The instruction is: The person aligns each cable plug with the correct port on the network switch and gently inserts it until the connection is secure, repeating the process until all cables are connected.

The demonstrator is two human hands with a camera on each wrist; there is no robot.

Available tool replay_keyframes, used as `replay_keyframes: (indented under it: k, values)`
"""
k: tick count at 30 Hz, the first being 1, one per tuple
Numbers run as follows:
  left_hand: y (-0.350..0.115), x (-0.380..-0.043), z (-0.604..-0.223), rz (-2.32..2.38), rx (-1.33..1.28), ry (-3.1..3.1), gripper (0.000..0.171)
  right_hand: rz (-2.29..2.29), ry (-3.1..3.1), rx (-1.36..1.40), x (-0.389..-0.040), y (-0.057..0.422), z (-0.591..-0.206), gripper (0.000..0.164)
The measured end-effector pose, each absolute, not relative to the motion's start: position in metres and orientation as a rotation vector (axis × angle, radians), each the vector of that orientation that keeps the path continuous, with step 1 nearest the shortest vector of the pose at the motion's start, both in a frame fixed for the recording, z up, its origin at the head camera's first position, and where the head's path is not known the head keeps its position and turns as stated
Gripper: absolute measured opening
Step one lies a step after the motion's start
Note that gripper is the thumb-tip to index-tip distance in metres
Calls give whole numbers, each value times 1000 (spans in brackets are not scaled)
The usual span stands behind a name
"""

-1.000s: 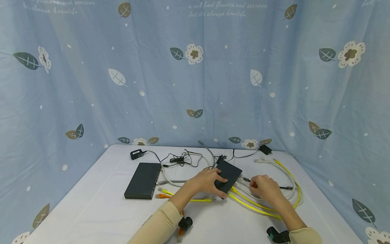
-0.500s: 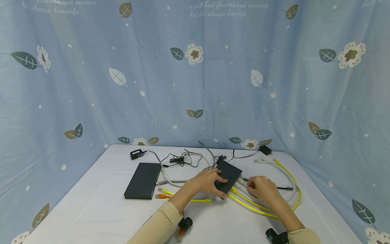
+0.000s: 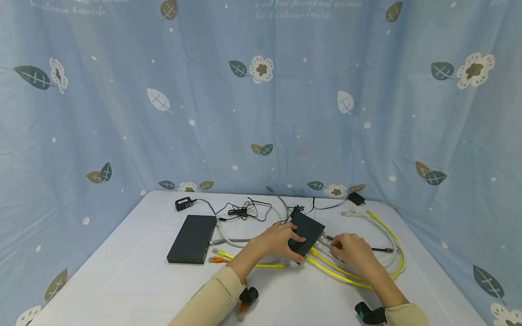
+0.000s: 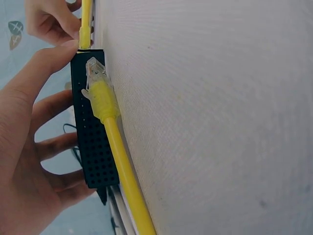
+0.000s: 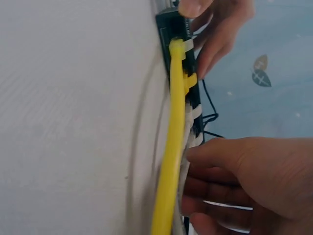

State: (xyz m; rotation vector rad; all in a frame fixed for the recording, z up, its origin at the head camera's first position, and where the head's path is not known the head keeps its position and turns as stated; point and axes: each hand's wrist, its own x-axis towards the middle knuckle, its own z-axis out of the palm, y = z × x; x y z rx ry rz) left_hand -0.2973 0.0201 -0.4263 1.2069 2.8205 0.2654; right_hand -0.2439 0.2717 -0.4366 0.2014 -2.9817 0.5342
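Observation:
My left hand (image 3: 281, 242) grips a small black network switch (image 3: 306, 233), thumb at the near corner and fingers along its far side. Two yellow network cables (image 5: 173, 122) and two white network cables (image 5: 188, 128) are plugged in a row along its right side. My right hand (image 3: 352, 253) is beside that row and pinches a white cable near its plug, thumb right at the connector in the right wrist view. Its index fingertip is hidden. A black cable (image 3: 382, 250) passes behind this hand. A loose yellow plug (image 4: 100, 95) lies in front of the switch's perforated end.
A larger black network switch (image 3: 192, 239) lies at the left. Behind are two black power adapters, one left (image 3: 184, 203) and one right (image 3: 356, 198), with thin tangled leads (image 3: 242, 212). Orange cable plugs (image 3: 219, 260) lie near the left forearm. A patterned blue curtain (image 3: 261, 108) stands behind the table.
The right hand has shifted slightly left toward the small switch. The left hand keeps its grip, and the head view has tilted a little.

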Motion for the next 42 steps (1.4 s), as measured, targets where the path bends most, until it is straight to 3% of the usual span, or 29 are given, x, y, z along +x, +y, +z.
replay_keyframes:
  k: [15, 27, 42]
  values:
    - [23, -296, -433, 245, 1223, 2818, 66, 530, -3101, 189, -249, 274, -427, 15]
    - [16, -293, -435, 299, 1162, 2799, 65, 537, -3054, 149, -257, 267, -437, 5]
    - [21, -296, -432, 296, 1142, 2800, 65, 499, -3011, 165, -261, 269, -437, 5]
